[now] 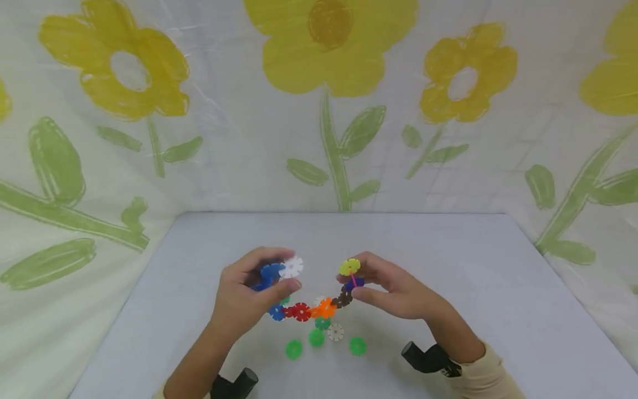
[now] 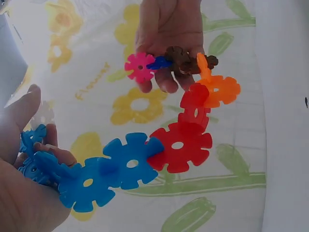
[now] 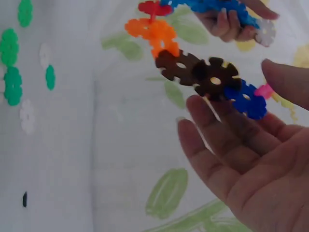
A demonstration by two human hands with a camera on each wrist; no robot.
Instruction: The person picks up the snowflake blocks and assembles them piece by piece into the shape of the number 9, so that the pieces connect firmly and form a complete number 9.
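Observation:
A chain of slotted plastic snowflake discs (image 1: 301, 311) hangs in a curve between the two hands, above the table. My left hand (image 1: 249, 288) grips its blue end, with blue discs (image 2: 87, 183) against the palm and a white disc (image 1: 291, 267) standing out past the fingers. Red discs (image 2: 181, 147), orange discs (image 2: 222, 92) and brown discs (image 3: 216, 79) follow along the chain. At the other end my right hand (image 1: 399, 288) holds the chain between thumb and fingers, around a dark blue disc (image 3: 248, 100). A pink disc (image 2: 140, 67) and a yellow disc (image 1: 350, 266) form that tip.
Below the chain, loose green discs (image 1: 294, 349) and a white disc (image 1: 336, 332) lie on the white table (image 1: 423, 244). Behind the table hangs a white sheet with painted yellow flowers (image 1: 329, 50). A black wrist mount (image 1: 428, 357) sits on the right forearm.

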